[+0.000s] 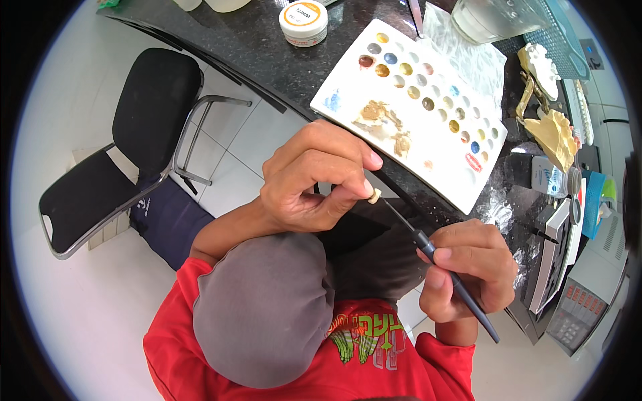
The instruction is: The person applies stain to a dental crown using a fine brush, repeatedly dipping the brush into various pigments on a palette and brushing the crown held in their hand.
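Observation:
My left hand (314,179) pinches a tiny cream tooth-shaped piece (374,196) between thumb and fingertips, in front of the dark counter's edge. My right hand (468,267) grips a thin dark brush (435,257) like a pen, and the brush tip touches the small piece. Just beyond lies a white mixing palette (435,144) with several small wells of coloured paste and beige smears at its near corner.
A round white jar with an orange lid ring (303,22) stands on the black counter (247,47). Cream dental casts (555,134) on a metal frame sit at right, beside a small bottle (552,177) and equipment. A black chair (137,134) stands at left on the white floor.

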Demonstrator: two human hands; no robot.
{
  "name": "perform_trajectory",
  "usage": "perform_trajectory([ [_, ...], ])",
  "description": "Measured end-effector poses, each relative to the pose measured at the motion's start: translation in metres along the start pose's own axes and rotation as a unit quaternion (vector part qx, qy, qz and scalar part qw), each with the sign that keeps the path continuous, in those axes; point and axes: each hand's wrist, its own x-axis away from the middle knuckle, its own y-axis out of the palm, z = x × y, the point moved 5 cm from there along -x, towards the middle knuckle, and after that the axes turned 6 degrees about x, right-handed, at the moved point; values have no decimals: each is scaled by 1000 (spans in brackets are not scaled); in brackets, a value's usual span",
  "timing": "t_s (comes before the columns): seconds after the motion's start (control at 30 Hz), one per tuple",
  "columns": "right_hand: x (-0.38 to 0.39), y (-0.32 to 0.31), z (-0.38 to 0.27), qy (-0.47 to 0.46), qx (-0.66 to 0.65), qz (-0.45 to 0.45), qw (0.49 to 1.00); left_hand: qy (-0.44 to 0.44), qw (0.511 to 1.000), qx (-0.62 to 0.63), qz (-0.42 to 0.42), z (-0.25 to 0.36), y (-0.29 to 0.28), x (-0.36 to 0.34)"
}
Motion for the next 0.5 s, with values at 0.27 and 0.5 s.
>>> perform_trajectory([
  [0.27, -1, 1, 1, 5, 2, 2, 1000, 3, 1000, -4, 6, -1, 0, 0],
  [0.5, -2, 2, 2, -14, -8, -8, 1000, -1, 1000, -4, 2, -1, 0, 0],
])
